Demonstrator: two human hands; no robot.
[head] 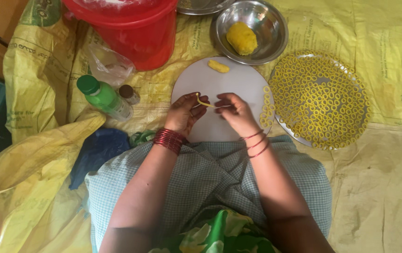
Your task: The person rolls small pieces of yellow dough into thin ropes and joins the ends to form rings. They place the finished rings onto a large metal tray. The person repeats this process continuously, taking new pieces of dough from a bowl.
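Observation:
My left hand (184,112) and my right hand (235,111) meet over a round white board (219,84), pinching a thin yellow dough strand (204,102) between their fingertips. A small piece of yellow dough (218,66) lies at the board's far edge. A steel bowl (271,44) beyond it holds a lump of yellow dough (241,38). To the right, a round plate (319,80) is covered with several small yellow dough rings (323,112). Red bangles circle my left wrist, thin ones my right.
A red bucket (135,33) stands at the far left, with a crumpled clear plastic bag (109,63), a green bottle (103,97) and a small brown-capped jar (129,93) near it. Yellow sacking (379,178) covers the floor. A blue cloth (95,152) lies by my left knee.

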